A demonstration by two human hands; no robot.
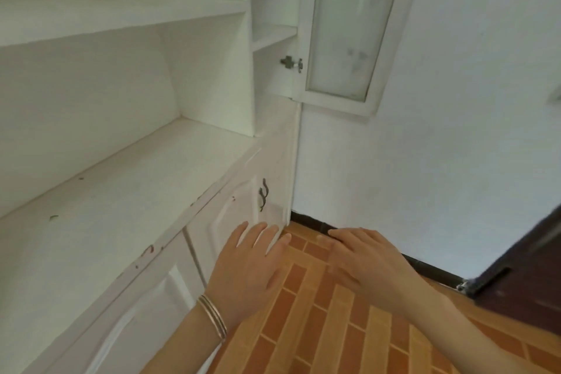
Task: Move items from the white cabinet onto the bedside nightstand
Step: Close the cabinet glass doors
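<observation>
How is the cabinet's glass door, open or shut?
Open: the glass door stands swung away from the white cabinet, its hinge exposed.

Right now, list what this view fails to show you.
Head view:
- Inside the lower cabinet doors: closed, contents hidden.
- Marks on the frosted glass door: too faint to identify.
- Upper shelf: cut off by the top and left edges.
- Nightstand: outside the frame.
- Dark door: cut off by the right edge.
- Right hand: fingers motion-blurred.
</observation>
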